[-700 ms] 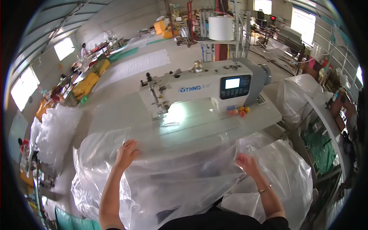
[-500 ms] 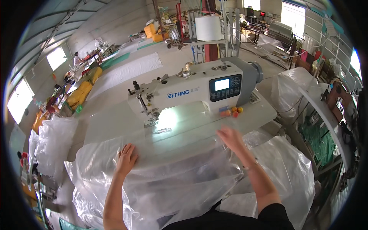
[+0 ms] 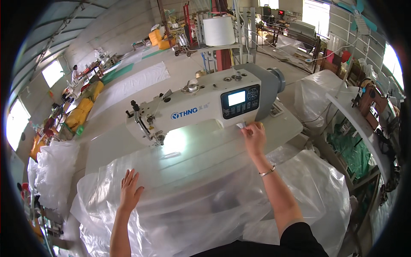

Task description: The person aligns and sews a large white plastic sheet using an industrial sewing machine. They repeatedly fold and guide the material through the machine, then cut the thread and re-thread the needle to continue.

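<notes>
My left hand [image 3: 130,189] lies with its fingers spread on clear plastic sheeting [image 3: 171,214], which covers the near part of the sewing machine table [image 3: 282,136] and hangs over its front edge. A white industrial sewing machine [image 3: 188,110] stands across the table, its lamp lighting the plastic under the arm. Below the machine's control panel [image 3: 240,102], my right hand [image 3: 255,139] has its thumb and fingers pinched together. A small pale piece [image 3: 241,125] shows at those fingertips; its kind is too small to tell. The hand hides the table behind it.
A large white thread cone [image 3: 219,31] stands on a rack behind the machine. Bundled clear plastic [image 3: 55,167] sits at the left, with more [image 3: 314,96] at the right. A curved pale tabletop [image 3: 359,128] bearing a brown machine [image 3: 371,105] stands far right.
My right hand has moved forward to the spot under the panel, where small orange and red round things lay; these are hidden now. The view has shifted. My left hand stays on the plastic.
</notes>
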Demonstrator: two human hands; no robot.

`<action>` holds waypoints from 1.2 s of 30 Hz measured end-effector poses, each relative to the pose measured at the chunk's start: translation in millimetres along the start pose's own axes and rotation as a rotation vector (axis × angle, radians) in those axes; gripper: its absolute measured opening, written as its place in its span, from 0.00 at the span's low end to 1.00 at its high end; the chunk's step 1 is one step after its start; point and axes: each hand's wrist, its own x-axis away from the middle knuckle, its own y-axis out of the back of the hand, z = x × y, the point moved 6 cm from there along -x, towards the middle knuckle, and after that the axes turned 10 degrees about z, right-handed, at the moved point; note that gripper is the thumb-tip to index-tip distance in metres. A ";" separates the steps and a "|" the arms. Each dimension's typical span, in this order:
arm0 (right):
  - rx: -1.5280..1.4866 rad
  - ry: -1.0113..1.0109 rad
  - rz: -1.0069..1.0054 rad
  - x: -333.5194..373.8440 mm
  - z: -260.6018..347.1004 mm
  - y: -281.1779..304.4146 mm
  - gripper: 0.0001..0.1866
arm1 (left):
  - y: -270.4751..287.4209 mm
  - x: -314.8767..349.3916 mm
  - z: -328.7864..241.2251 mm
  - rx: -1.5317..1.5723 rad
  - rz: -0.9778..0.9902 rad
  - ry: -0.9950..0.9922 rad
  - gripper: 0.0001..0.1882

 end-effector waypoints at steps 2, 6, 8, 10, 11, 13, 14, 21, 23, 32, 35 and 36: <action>-0.003 -0.112 0.072 -5.2 -11.3 -2.7 0.09 | -1.6 -7.5 2.4 -0.007 0.000 -0.005 0.28; 0.011 -0.189 0.164 -9.9 -12.7 -12.7 0.08 | -15.8 -24.5 37.8 0.006 0.000 0.109 0.29; -0.023 -0.211 0.182 -10.9 -12.5 -12.6 0.07 | -22.9 -30.5 52.8 0.031 0.032 0.208 0.29; -0.024 -0.157 0.110 -7.7 -8.2 -7.1 0.08 | -19.3 -28.2 50.1 0.020 0.078 0.250 0.29; -0.025 -0.128 0.076 -5.7 -5.3 -4.4 0.08 | -17.1 -25.1 49.2 0.015 0.100 0.271 0.29; -0.089 -0.038 0.045 8.5 9.8 -7.6 0.08 | -8.3 -1.4 58.6 -0.008 0.118 0.298 0.30; -0.123 0.008 0.030 18.1 17.9 -8.6 0.08 | -5.2 12.1 66.3 -0.018 0.127 0.313 0.31; -0.991 -0.391 0.372 100.0 119.6 -85.6 0.20 | 28.7 165.9 159.6 -0.086 0.111 0.461 0.34; -1.027 -0.421 0.607 111.6 151.7 -101.1 0.18 | 35.8 197.0 181.9 -0.076 0.143 0.597 0.33; -1.038 -0.248 0.825 102.4 207.3 -98.5 0.05 | 76.5 42.2 6.9 0.150 -0.214 0.035 0.23; -1.066 -0.184 0.816 92.8 215.0 -83.3 0.05 | 76.1 -14.1 -109.5 0.112 -0.069 -0.237 0.27; -1.118 -0.167 0.812 91.5 216.4 -82.5 0.05 | 70.3 -28.0 -122.5 0.151 -0.113 -0.265 0.19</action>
